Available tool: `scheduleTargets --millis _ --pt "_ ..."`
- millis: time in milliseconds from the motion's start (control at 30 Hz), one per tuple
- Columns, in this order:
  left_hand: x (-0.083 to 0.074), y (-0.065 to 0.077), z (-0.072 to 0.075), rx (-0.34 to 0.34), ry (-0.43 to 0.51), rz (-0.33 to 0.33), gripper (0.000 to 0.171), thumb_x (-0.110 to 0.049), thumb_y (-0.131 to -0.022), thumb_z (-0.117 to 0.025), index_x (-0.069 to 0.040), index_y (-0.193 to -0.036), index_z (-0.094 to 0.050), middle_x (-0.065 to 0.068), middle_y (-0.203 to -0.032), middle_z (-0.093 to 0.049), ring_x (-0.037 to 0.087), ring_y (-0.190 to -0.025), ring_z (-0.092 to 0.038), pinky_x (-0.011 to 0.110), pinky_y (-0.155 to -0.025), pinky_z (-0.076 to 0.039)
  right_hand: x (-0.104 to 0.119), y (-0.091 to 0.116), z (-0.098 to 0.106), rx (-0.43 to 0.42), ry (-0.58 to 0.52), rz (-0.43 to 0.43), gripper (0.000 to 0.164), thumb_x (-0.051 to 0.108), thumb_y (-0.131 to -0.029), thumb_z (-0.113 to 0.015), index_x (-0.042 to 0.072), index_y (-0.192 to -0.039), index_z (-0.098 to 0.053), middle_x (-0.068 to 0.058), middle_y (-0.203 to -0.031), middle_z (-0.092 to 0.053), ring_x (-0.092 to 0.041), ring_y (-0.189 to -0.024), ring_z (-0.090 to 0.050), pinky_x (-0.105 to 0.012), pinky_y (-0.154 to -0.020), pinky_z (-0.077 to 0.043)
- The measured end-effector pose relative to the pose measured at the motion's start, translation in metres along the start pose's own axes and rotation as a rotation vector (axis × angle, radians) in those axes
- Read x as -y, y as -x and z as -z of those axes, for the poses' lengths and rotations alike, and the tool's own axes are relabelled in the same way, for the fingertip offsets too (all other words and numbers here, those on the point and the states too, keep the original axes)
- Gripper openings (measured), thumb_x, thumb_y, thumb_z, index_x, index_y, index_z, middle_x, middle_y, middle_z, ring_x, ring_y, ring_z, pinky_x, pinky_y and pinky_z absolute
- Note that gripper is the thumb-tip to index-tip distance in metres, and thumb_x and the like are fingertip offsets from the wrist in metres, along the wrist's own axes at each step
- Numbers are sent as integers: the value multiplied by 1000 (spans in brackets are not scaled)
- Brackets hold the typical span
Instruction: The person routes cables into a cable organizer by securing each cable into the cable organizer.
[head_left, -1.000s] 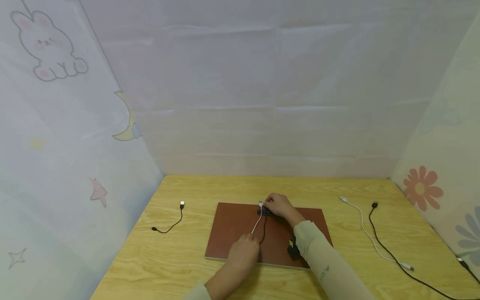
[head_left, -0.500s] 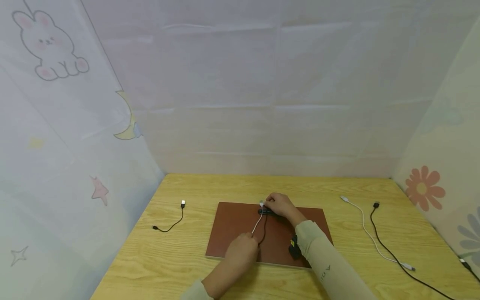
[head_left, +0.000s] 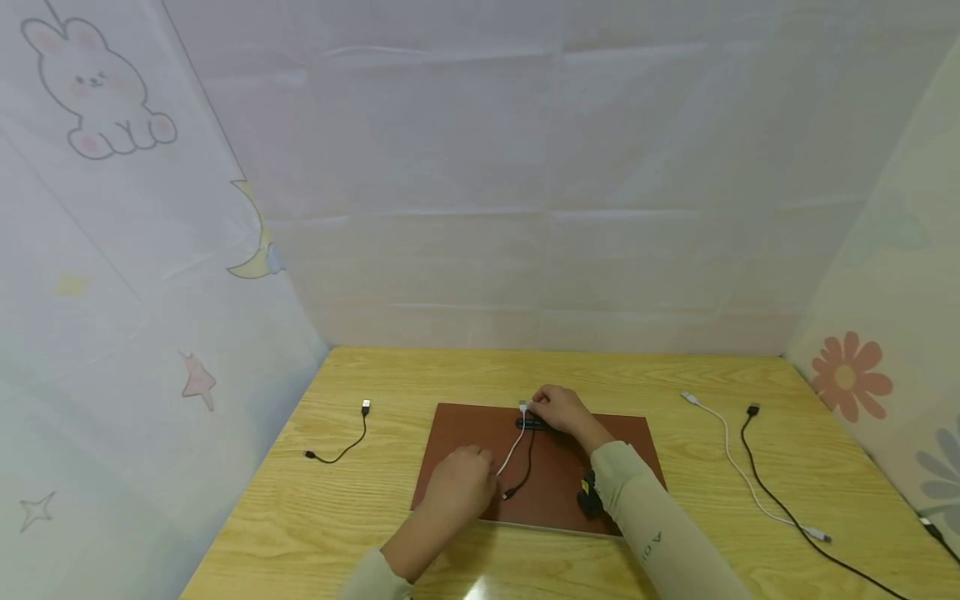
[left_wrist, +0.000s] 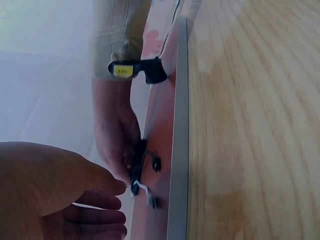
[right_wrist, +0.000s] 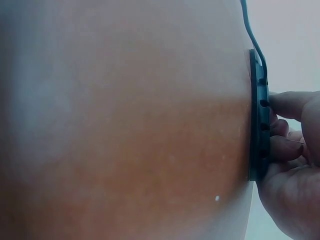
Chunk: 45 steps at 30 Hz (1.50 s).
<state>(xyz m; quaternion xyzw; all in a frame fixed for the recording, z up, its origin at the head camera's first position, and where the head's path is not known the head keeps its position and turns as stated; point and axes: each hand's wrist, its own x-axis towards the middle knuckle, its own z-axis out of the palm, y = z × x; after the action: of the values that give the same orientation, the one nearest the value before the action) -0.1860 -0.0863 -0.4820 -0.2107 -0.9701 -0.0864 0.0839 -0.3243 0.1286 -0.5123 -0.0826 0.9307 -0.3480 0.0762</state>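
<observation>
1. The strip [head_left: 529, 424], black and slotted, lies on the board [head_left: 467, 427] near the middle of its far edge.
2. The right hand [head_left: 561, 408] is at that far edge, fingers curled and holding the strip.
3. The left hand [head_left: 459, 482] is over the board's near left part, fingers loosely extended and thumb apart from them, with nothing visible in its grasp. Whether it touches the white cable [head_left: 514, 451] cannot be told.
4. The white cable runs from a plug at the strip down the board to the left hand's fingertips.
5. The black cable [head_left: 529, 467] curves from the strip across the board, just right of the white one, its tip lying free.
6. A wrist camera [left_wrist: 154, 71] with a yellow label sits at the right sleeve, over the board's near right part.
7. Left of the board, a short lead [head_left: 363, 432] lies on the bench [head_left: 375, 517].
8. Right of the board lie a white lead [head_left: 726, 437] and a long black lead [head_left: 759, 475], crossing near the white one's near plug.
</observation>
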Motion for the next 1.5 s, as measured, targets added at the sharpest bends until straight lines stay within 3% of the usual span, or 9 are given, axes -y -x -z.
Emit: scheduleTargets --millis 333,567,767,900,1100,1300,1500 --pt "54 4 11 -48 -109 117 22 -30 -88 -78 -12 -100 -73 4 -92 -71 22 -84 -64 37 -64 -57 2 2 -1 0 -2 -1 21 25 -101 -61 6 -109 -68 -6 -99 -67 -18 -80 -58 -37 -73 -50" --pt "101 12 23 -24 -76 234 28 -27 -91 -75 -4 -107 -74 11 -97 -73 30 -90 -66 42 -71 -59 4 2 -3 -6 -1 4 20 24 -101 -61 6 -108 -68 -7 -98 -67 -19 -80 -58 -38 -73 -50" --pt "145 20 23 -16 -34 348 28 -21 -93 -72 1 -110 -71 15 -98 -72 35 -90 -66 48 -69 -57 5 1 -3 -8 -4 0 18 24 -101 -61 7 -103 -68 -5 -94 -65 -19 -76 -55 -36 -70 -47" --pt "169 26 20 11 1 424 25 -18 -95 -67 5 -104 -68 17 -91 -68 36 -84 -63 49 -66 -55 5 3 -4 -10 -18 -4 17 24 -102 -61 7 -101 -67 -4 -89 -63 -18 -73 -53 -34 -67 -44" --pt "189 32 18 81 31 498 22 -16 -97 -61 5 -100 -64 15 -91 -64 36 -87 -60 51 -67 -52 4 4 -5 -14 -26 -5 17 24 -102 -60 8 -100 -66 -4 -85 -61 -18 -71 -51 -33 -65 -43" --pt "200 35 13 121 37 496 22 -15 -98 -60 5 -102 -65 17 -94 -64 35 -87 -60 48 -68 -52 1 4 -7 -20 -47 5 20 24 -103 -58 6 -107 -65 -5 -90 -63 -18 -74 -54 -34 -67 -46" --pt "203 33 11 100 51 471 17 -11 -97 -58 3 -100 -67 14 -91 -61 32 -81 -59 47 -68 -52 0 2 -4 -21 -80 5 19 24 -101 -61 7 -109 -63 -6 -98 -64 -20 -82 -57 -37 -73 -48"
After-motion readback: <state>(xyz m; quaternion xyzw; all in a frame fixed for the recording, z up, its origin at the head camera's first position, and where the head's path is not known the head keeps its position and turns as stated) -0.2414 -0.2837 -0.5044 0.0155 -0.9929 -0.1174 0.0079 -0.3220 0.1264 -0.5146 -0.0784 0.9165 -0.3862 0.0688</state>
